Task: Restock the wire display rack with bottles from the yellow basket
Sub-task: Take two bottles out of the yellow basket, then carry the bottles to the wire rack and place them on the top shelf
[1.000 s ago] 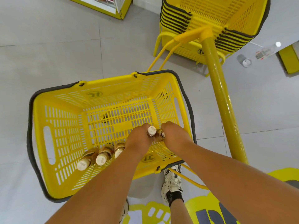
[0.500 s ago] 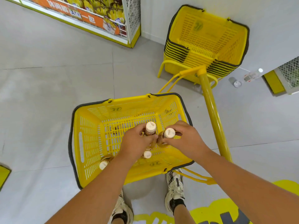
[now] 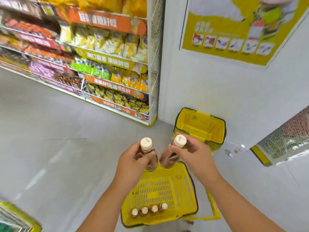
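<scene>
Two bottles are up in the air, one gripped in the left hand (image 3: 133, 158) and one in the right hand (image 3: 194, 153), ready for the rack. Four more bottles (image 3: 148, 210) wait in the yellow basket (image 3: 192, 203) on the floor, near the person.

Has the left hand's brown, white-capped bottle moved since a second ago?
Yes. The left hand has lifted its bottle up out of the yellow basket.
</scene>
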Demonstrator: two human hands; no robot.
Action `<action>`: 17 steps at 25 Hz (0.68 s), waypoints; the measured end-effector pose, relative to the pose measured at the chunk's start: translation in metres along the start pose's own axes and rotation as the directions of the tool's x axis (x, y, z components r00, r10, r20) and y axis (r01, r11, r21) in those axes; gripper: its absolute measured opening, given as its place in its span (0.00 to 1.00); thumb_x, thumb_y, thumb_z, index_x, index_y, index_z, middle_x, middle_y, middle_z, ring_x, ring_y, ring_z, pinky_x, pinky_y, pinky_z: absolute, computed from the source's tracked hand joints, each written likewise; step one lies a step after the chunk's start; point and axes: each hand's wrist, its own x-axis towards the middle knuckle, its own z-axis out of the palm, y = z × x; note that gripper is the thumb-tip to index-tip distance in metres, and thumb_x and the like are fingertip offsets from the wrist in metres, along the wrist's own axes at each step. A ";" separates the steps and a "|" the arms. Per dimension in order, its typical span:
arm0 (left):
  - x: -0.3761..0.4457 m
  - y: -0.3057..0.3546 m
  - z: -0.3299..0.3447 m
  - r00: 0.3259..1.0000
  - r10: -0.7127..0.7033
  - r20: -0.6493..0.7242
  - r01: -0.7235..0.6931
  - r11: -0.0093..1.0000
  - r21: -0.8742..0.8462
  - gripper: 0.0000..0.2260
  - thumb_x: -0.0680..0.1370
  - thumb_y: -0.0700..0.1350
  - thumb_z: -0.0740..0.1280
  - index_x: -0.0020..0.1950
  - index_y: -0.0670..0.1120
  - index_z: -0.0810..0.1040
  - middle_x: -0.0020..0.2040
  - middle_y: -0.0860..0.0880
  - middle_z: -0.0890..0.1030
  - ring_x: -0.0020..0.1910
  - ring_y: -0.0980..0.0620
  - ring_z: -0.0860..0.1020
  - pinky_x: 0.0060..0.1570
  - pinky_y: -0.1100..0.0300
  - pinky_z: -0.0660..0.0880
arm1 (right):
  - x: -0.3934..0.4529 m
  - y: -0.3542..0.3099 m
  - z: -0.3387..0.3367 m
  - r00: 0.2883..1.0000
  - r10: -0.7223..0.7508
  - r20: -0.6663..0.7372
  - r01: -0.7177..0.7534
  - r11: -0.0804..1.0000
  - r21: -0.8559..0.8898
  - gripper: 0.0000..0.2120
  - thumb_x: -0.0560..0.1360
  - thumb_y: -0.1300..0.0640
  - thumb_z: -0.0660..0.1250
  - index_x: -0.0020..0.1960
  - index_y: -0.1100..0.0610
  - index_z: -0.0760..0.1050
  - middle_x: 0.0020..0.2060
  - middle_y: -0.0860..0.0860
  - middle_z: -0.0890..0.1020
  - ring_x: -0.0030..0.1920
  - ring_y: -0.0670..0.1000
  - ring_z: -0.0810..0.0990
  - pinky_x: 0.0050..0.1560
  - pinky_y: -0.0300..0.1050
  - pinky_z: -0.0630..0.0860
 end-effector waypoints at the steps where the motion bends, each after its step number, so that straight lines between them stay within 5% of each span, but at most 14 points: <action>1: -0.006 0.028 -0.014 0.999 0.043 0.001 -0.043 0.999 0.000 0.11 0.72 0.45 0.76 0.53 0.53 0.84 0.46 0.52 0.86 0.47 0.51 0.83 0.51 0.54 0.80 | -0.003 -0.031 0.000 0.999 -0.050 0.013 0.051 0.999 -0.016 0.13 0.71 0.64 0.79 0.53 0.52 0.86 0.47 0.49 0.88 0.50 0.46 0.85 0.57 0.51 0.81; 3: -0.018 0.081 -0.043 0.990 0.142 -0.018 -0.142 0.990 0.014 0.14 0.75 0.41 0.75 0.58 0.54 0.83 0.47 0.58 0.86 0.47 0.58 0.82 0.49 0.63 0.77 | -0.011 -0.089 0.000 0.990 -0.137 0.045 0.138 0.990 -0.026 0.11 0.71 0.62 0.79 0.52 0.53 0.86 0.45 0.48 0.88 0.48 0.45 0.86 0.54 0.45 0.82; 7: -0.047 0.172 -0.093 0.955 0.275 -0.110 -0.271 0.961 0.047 0.12 0.76 0.43 0.75 0.57 0.55 0.83 0.50 0.57 0.87 0.51 0.58 0.83 0.53 0.61 0.77 | -0.027 -0.179 0.003 0.948 -0.279 0.155 0.282 0.959 0.003 0.06 0.74 0.63 0.76 0.50 0.55 0.86 0.42 0.52 0.89 0.42 0.45 0.85 0.46 0.38 0.81; 11: -0.082 0.233 -0.125 0.921 0.345 -0.182 -0.337 0.939 0.071 0.13 0.76 0.40 0.74 0.58 0.52 0.83 0.49 0.58 0.87 0.49 0.62 0.84 0.44 0.72 0.75 | -0.028 -0.245 0.007 0.883 -0.370 0.289 0.380 0.925 0.025 0.01 0.75 0.60 0.76 0.45 0.58 0.85 0.39 0.54 0.88 0.40 0.49 0.85 0.47 0.49 0.80; 14: -0.107 0.255 -0.143 0.896 0.348 -0.277 -0.339 0.937 0.080 0.14 0.76 0.39 0.75 0.59 0.52 0.84 0.50 0.56 0.88 0.48 0.61 0.84 0.46 0.68 0.77 | -0.026 -0.282 0.012 0.822 -0.404 0.402 0.405 0.910 0.086 0.02 0.74 0.58 0.77 0.44 0.57 0.86 0.39 0.53 0.88 0.42 0.53 0.87 0.49 0.48 0.80; 17: -0.140 0.269 -0.157 0.851 0.305 -0.428 -0.299 0.951 0.082 0.13 0.75 0.41 0.76 0.57 0.53 0.85 0.48 0.56 0.88 0.45 0.62 0.84 0.51 0.60 0.80 | -0.027 -0.311 0.029 0.734 -0.432 0.524 0.405 0.898 0.173 0.03 0.73 0.58 0.78 0.46 0.55 0.86 0.40 0.51 0.89 0.41 0.47 0.86 0.44 0.39 0.78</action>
